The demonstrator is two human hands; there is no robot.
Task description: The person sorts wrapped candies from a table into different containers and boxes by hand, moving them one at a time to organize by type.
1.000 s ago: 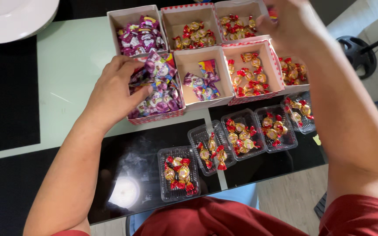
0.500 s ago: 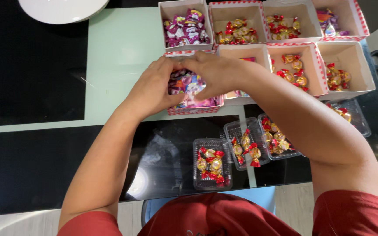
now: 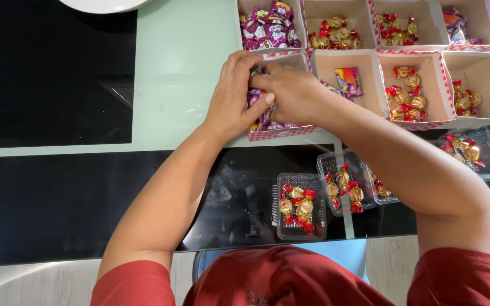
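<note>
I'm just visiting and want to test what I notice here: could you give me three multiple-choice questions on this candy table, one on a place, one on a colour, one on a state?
1. Where are both hands?
A. In the near-left paper box of purple-wrapped candies
B. In a clear plastic tray
C. On the white plate

2. What colour are the twisted ends of the gold-wrapped candies in the clear plastic tray nearest the person?
A. Blue
B. Red
C. Green

3. How full is the far-left paper box of purple-wrapped candies?
A. Empty
B. Holding one candy
C. Heaped with candies

Answers:
1. A: the left hand and right hand meet over the near-left paper box.
2. B: the candies in the clear plastic tray have red ends.
3. C: the far-left paper box shows many purple wrappers piled together.
</note>
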